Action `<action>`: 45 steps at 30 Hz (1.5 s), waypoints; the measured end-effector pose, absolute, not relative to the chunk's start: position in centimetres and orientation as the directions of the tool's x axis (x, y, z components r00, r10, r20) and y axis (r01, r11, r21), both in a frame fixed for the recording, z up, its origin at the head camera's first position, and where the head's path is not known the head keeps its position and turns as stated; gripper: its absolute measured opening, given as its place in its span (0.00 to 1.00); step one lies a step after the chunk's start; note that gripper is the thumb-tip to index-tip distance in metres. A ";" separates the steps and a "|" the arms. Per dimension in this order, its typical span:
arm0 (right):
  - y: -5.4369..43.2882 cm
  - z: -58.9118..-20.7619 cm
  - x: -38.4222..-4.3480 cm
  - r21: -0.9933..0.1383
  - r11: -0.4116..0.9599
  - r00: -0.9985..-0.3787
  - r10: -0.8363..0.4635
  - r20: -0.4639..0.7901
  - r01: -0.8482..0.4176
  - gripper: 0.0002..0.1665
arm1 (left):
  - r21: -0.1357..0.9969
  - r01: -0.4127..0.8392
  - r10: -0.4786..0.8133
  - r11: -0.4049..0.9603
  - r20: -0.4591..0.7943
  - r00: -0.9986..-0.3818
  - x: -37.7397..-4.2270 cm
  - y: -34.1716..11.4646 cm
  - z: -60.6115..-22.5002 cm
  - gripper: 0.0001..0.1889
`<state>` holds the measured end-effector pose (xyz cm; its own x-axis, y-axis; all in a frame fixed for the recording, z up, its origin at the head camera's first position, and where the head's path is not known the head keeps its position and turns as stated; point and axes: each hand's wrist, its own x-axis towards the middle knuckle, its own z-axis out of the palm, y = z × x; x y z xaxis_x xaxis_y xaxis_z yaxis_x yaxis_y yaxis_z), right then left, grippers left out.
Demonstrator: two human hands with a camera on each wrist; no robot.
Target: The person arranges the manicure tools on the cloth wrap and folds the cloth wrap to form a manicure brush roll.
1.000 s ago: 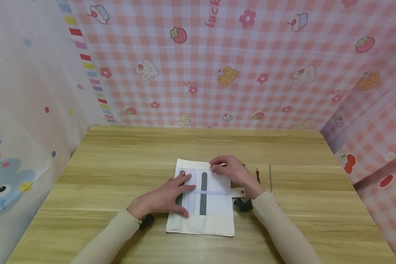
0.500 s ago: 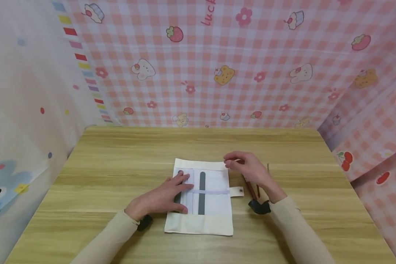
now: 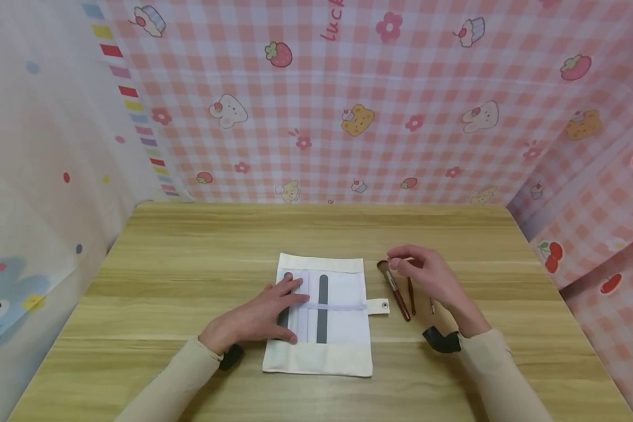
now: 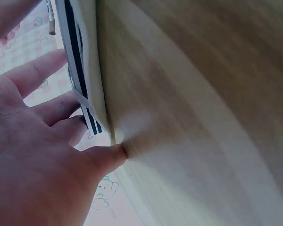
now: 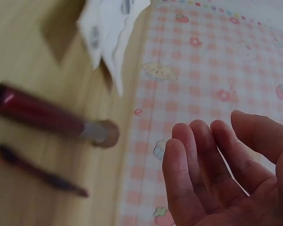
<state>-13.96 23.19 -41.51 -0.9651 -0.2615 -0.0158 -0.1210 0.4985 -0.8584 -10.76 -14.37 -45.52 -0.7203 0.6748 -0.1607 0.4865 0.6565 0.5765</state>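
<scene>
Farther right than a second earlier, the person's right hand (image 3: 427,272) hung above the wood-grain table (image 3: 200,246), fingers loosely bent, thumb parted, holding nothing — the brown-tipped brush with a glossy dark-red handle (image 3: 399,298) lay just left of its fingertips. Spread and gripping nothing, the left hand's (image 3: 258,310) fingers rested on the flat white fabric case (image 3: 345,358) — left of the brush.

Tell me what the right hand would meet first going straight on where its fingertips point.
Going by the head view, the right hand would probably meet the thick red-handled brush first, at its bristles; the hand's height is unclear, so it might pass over.
</scene>
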 end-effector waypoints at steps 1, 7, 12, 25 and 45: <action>23.5 -41.6 -13.8 -0.857 0.502 -0.967 -0.254 -0.018 -0.116 0.19 | 0.577 0.486 0.675 0.657 -0.162 -0.720 -10.8 -14.4 -45.5 0.42; 25.3 -42.3 -13.1 -0.858 0.498 -0.968 -0.250 -0.004 -0.125 0.22 | 0.577 0.486 0.675 0.656 -0.161 -0.720 -10.8 -14.3 -45.5 0.42; 26.9 -42.7 -12.9 -0.882 0.462 -0.976 -0.218 -0.006 -0.098 0.23 | 0.578 0.486 0.676 0.655 -0.161 -0.720 -10.8 -14.3 -45.5 0.42; 30.4 -43.7 -13.0 -0.828 0.559 -0.988 -0.143 -0.053 -0.037 0.25 | 0.579 0.495 0.682 0.648 -0.152 -0.715 -10.8 -14.3 -45.6 0.42; 30.8 -44.6 -14.7 -0.795 0.598 -0.971 -0.114 -0.209 0.101 0.25 | 0.579 0.488 0.678 0.653 -0.159 -0.718 -10.8 -14.3 -45.5 0.42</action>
<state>-14.72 30.84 -44.63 -0.9712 -0.1144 -0.2089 0.1006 0.5980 -0.7951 -10.84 -14.29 -45.54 -0.7176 0.6781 -0.1590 0.4885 0.6527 0.5791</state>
